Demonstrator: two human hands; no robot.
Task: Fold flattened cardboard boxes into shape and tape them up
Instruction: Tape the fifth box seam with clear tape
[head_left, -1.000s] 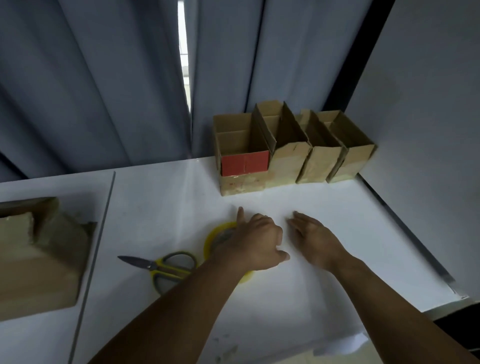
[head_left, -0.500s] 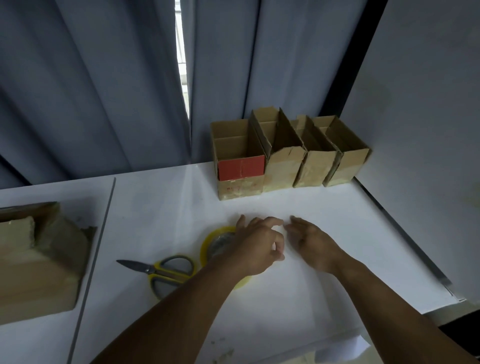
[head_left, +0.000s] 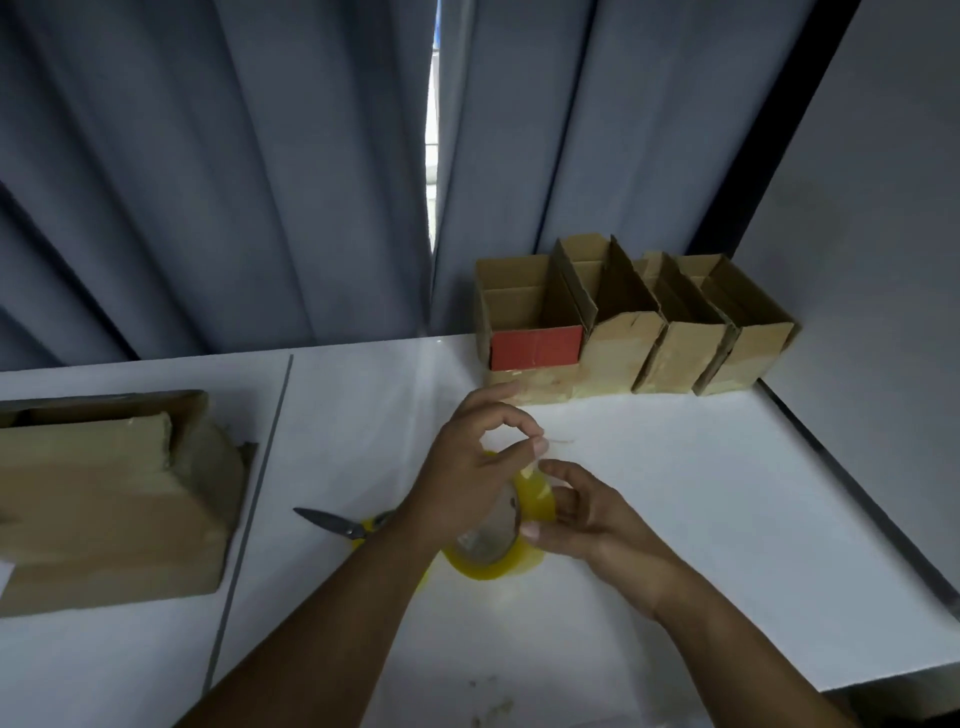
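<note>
Head view: your left hand (head_left: 462, 483) and right hand (head_left: 597, 519) meet over the middle of the white counter (head_left: 701, 519), both busy with the yellow tape roll (head_left: 493, 545). The roll is tipped up on its edge between your hands, its hollow core facing you; whether its lower rim touches the counter cannot be told. Your right fingers (head_left: 563, 470) curl over the top of the roll while the thumb presses on its near face, so that hand grips the roll. Your left thumb and forefinger are pinched together just above the roll, holding the thin, pale tape end (head_left: 560, 441), which sticks out a little to the right of the fingertips; your other left fingers are loosely curled.

The scissors (head_left: 337, 525) lie on the counter just left of the roll, the blades pointing left and the yellow handles mostly hidden behind your left forearm.

At the back of the counter, against the grey curtains (head_left: 208, 182), four folded boxes (head_left: 649, 353) stand side by side with open tops; the leftmost one shows a red front panel (head_left: 535, 348). A larger cardboard box (head_left: 104, 509) sits well apart on the far left. A plain wall (head_left: 872, 182) borders the counter on the right.
</note>
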